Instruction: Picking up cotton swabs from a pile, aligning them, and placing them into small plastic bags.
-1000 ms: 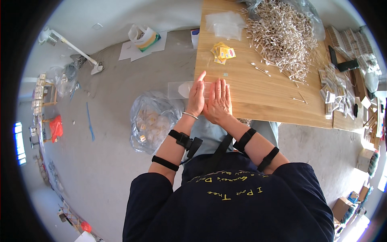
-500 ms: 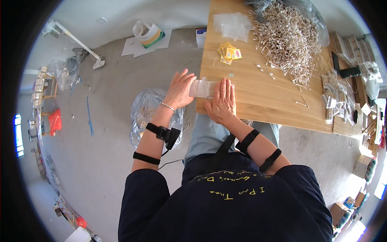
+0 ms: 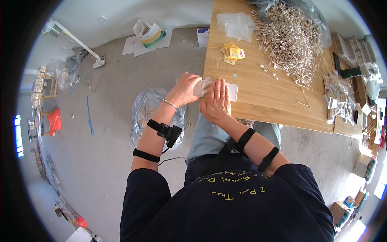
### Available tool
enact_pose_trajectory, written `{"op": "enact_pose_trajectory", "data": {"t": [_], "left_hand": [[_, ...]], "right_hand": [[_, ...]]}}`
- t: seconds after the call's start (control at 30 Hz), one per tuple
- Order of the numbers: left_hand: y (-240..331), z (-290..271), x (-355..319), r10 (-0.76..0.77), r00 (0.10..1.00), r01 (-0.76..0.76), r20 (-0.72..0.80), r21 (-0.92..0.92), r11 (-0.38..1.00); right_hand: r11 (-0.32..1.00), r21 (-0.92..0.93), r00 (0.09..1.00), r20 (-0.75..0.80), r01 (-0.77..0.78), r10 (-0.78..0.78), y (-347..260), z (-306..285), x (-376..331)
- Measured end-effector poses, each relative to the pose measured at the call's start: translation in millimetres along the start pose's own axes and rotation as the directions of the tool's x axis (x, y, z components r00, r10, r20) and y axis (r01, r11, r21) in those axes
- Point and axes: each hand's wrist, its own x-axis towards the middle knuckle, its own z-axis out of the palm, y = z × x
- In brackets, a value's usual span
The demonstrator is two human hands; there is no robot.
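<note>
At the table's near left corner lies a clear plastic bag (image 3: 205,88) with a row of white-tipped cotton swabs inside. My left hand (image 3: 184,90) grips its left end, thumb and fingers around the plastic. Flat across the bag's right part rests my right hand (image 3: 218,103), its fingers stretched out and side by side. From under these fingers a white card-like end (image 3: 232,92) sticks out to the right; whether it belongs to the bag I cannot tell. Part of the swab row is hidden beneath the palm.
A large heap of cotton swabs (image 3: 288,36) covers the wooden table's (image 3: 266,97) far part. Yellow cards (image 3: 234,53) and clear empty bags (image 3: 236,26) lie at its left. Filled packs (image 3: 334,97) are on the right. A plastic sack (image 3: 147,107) stands on the floor.
My right hand has slid slightly left over the bag, and a white card-like end now shows at its right. My left hand has shifted a little to the right.
</note>
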Motion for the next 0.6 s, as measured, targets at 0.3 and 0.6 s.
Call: {"op": "enact_pose_trajectory", "data": {"t": [0.3, 0.6], "left_hand": [[-0.9, -8.5, -3.3, -0.024, 0.999, 0.023, 0.026, 0.041, 0.999], [-44.8, 24.4, -28.2, -0.622, 0.776, 0.385, -0.101, -0.706, 0.595]], "right_hand": [[1.000, -0.015, 1.000, 0.000, 0.015, -0.015, -16.0, 8.5, 7.6], [0.997, 0.078, 0.999, -0.034, -0.023, 0.026, -37.7, 10.1, 15.3]]}}
